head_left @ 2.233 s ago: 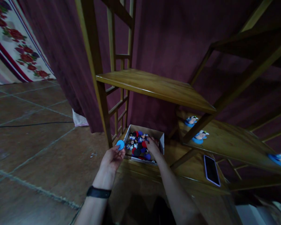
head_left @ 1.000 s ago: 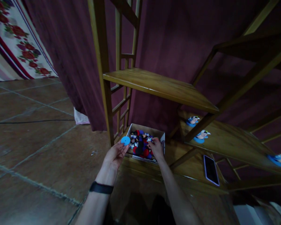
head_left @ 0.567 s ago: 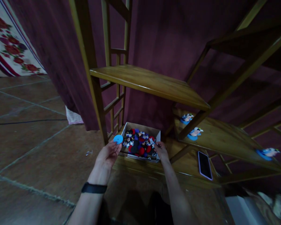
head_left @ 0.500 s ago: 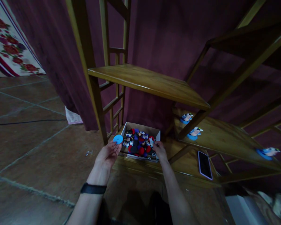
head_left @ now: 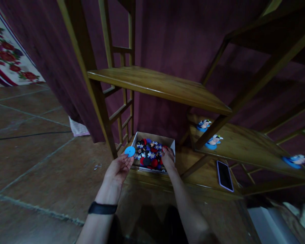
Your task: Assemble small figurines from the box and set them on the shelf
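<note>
A small open cardboard box (head_left: 172, 144) sits on the lowest wooden shelf (head_left: 208, 176), filled with several small red, blue, black and white pieces (head_left: 148, 154). My left hand (head_left: 118, 169) is held just left of the box, fingertips pinched on a flat round blue disc (head_left: 129, 151). A black band circles that wrist. My right hand (head_left: 167, 158) reaches into the right side of the box, fingers curled down among the pieces; what they grip is hidden.
Three small figures on blue discs (head_left: 202, 125) (head_left: 213, 141) (head_left: 296, 160) stand on the middle shelf. A phone (head_left: 225, 171) lies flat on the lowest shelf right of the box. A dark red curtain hangs behind; tiled floor and a black cable (head_left: 27, 135) lie left.
My right hand pulled back to the box's right edge, then went down into the pieces again. The left hand kept the blue disc beside the box. The view shifted slightly.
</note>
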`<state>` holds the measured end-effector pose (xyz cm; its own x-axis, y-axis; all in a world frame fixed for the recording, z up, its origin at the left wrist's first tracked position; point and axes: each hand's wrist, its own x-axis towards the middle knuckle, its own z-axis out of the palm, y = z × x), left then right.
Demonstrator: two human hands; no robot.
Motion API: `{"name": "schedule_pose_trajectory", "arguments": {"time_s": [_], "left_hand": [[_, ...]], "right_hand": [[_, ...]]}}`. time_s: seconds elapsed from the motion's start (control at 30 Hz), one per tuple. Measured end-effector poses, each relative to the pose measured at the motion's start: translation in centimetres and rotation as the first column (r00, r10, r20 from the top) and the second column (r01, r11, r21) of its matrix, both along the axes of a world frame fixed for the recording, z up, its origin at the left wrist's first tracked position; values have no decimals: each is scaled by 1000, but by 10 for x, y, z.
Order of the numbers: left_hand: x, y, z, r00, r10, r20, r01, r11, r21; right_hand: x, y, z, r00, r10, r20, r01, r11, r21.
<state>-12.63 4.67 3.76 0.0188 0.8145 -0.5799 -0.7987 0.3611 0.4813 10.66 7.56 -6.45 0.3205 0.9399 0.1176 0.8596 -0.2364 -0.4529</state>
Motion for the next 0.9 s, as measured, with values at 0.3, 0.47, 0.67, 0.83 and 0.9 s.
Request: {"name": "schedule_pose_trajectory", "arguments": {"time_s": [0.3, 0.47, 0.67, 0.83, 0.9], "left_hand": [[0, -4, 1, 1000, -20, 2, 20, 1000, -23], [5, -4, -2, 1000, -23, -17, 23, 1000, 5], [31, -21, 0, 992, -60, -108, 71, 992, 103], [59, -39, 1, 974, -150, -172, 178, 971, 162], [67, -42, -1, 967, -169, -190, 202, 965, 168]], "right_hand": [[-13, -7, 17, 998, -12, 55, 13, 1000, -21], [-15, -13, 46, 926, -48, -375, 104, 986, 129], [-26, -57, 76, -41, 148, -988, 64, 987, 145], [-28, -85, 76, -294, 108, -950, 57, 994, 96], [-27, -87, 75, -220, 174, -960, 81, 984, 160]]}}
